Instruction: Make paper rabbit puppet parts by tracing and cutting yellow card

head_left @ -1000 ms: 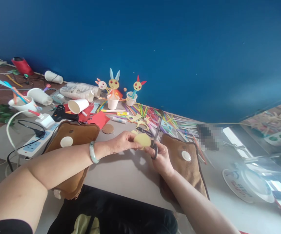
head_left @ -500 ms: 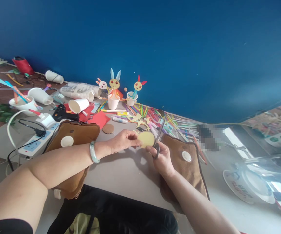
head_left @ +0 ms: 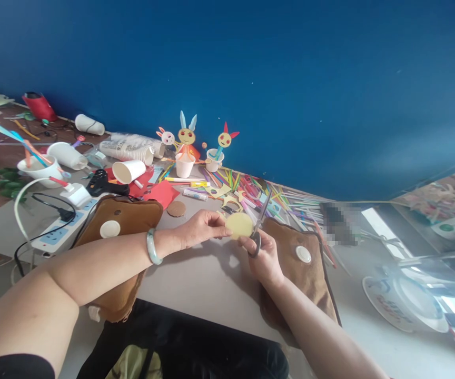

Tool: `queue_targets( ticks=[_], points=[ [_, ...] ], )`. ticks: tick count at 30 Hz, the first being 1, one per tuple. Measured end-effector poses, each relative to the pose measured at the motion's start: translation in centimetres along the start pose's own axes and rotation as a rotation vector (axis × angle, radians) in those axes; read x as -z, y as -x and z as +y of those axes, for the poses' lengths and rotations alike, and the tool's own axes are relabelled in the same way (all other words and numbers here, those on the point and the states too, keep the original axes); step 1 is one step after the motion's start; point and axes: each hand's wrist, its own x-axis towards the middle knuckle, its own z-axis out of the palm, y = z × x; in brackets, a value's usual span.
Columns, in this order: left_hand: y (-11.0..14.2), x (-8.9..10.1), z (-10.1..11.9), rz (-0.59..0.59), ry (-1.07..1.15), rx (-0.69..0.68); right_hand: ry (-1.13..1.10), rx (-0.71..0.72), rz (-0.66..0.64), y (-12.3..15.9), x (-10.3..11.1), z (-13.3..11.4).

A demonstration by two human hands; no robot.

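Note:
Between thumb and fingers, my left hand (head_left: 206, 228) pinches the left edge of a round yellow paper disc (head_left: 239, 225). My right hand (head_left: 264, 258) is closed around the dark handles of a pair of scissors (head_left: 262, 215), whose blades point up and away from me. The right thumb lies close to the disc's lower edge; whether it touches cannot be made out. Behind the hands lie a brown cardboard disc (head_left: 176, 209), a glue stick (head_left: 195, 195) and yellow paper offcuts (head_left: 231, 202) with round holes.
Brown plush cushions (head_left: 132, 213) (head_left: 286, 263) lie on either side. Rabbit figures (head_left: 187, 138) stand in paper cups by the blue wall. Coloured sticks (head_left: 283, 197) spread behind my right hand. A power strip (head_left: 63, 225) and a glue gun (head_left: 103, 183) are at left.
The view has shifted very slightly. The disc sits marginally more to the right, and the scissor blades look a little more tilted to the right. Both grips stay the same.

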Motion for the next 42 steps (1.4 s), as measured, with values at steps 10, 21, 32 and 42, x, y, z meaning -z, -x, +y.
queue_targets(
  ticks=[10,21,32,42],
  points=[
    [-0.3,0.2,-0.4,-0.044,0.006,-0.047,0.020,0.006,-0.059,0.1,-0.4,-0.6],
    [-0.1,-0.2,0.0,-0.087,0.081,-0.043,0.066,-0.035,-0.112,0.3,-0.9,-1.4],
    [-0.1,0.1,-0.2,-0.083,0.057,-0.038,0.066,-0.035,-0.092,0.1,-0.8,-1.1],
    [0.0,0.0,-0.3,-0.055,0.019,0.003,0.114,-0.003,-0.097,0.2,-0.8,-1.5]
  ],
)
